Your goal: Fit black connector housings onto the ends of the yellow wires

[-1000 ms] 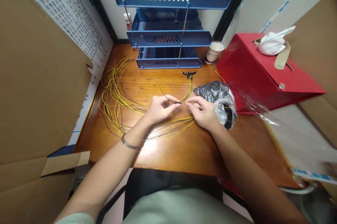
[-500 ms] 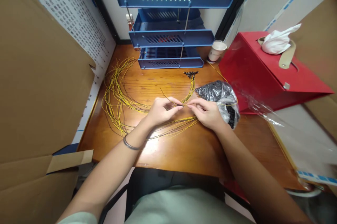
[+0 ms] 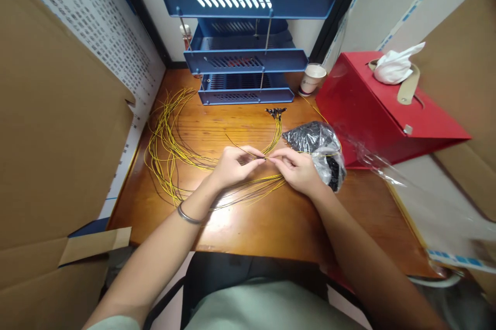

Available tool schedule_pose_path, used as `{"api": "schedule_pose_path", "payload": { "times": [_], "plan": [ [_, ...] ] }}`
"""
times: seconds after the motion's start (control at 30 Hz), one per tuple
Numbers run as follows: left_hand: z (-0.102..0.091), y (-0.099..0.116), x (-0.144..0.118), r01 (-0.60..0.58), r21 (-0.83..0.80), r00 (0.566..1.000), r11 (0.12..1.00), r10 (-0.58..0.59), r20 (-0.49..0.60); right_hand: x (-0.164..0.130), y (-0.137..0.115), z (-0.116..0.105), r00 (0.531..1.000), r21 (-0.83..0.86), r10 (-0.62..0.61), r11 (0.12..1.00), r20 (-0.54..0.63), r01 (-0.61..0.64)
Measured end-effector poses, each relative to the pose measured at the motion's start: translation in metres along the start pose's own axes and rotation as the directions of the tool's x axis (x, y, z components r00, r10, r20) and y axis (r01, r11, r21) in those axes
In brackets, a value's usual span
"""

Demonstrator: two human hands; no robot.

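Observation:
My left hand pinches the end of a thin yellow wire over the middle of the wooden desk. My right hand meets it fingertip to fingertip and pinches a small dark piece at the wire's tip. A large loose bundle of yellow and black wires curves across the desk to the left and passes under both hands. Several wires ending in black connectors lie just beyond my hands. A clear plastic bag of small black parts rests against my right hand.
A blue three-tier paper tray stands at the back of the desk, a paper cup to its right. A red box with a tissue on top fills the right side. Cardboard panels wall in the left; clear plastic sheet lies at right.
My hands stay joined at the wire tip, with only small finger movements. The view has shifted slightly.

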State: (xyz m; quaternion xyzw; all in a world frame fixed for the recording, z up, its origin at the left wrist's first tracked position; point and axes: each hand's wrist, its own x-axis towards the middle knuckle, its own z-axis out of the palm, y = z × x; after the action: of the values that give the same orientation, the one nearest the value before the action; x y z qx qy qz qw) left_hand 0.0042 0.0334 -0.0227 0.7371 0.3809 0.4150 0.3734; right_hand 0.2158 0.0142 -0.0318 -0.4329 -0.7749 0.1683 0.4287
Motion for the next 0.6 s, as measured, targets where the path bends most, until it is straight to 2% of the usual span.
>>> {"api": "schedule_pose_path", "payload": {
  "times": [0.17,0.33,0.47,0.6],
  "plan": [
    [0.0023,0.0009,-0.0004,-0.011,-0.035,1.0,0.999,0.011,-0.011,-0.0012,-0.002,0.0022,1.0,0.008,0.011,1.0,0.016,-0.011],
    [0.0014,0.0009,0.0008,0.001,-0.013,1.0,1.0,-0.002,-0.029,-0.0016,-0.0002,0.0028,0.997,0.047,0.072,0.996,-0.029,-0.071],
    [0.0008,0.0019,0.0013,0.007,-0.026,0.999,1.0,-0.008,-0.032,0.0009,0.0007,-0.003,0.994,0.038,0.065,0.997,-0.09,-0.062],
    [0.0014,0.0019,0.0,-0.009,-0.019,0.999,1.0,0.009,-0.037,0.0015,-0.004,-0.0029,0.995,0.026,0.07,0.997,-0.071,-0.068]
  ]
}}
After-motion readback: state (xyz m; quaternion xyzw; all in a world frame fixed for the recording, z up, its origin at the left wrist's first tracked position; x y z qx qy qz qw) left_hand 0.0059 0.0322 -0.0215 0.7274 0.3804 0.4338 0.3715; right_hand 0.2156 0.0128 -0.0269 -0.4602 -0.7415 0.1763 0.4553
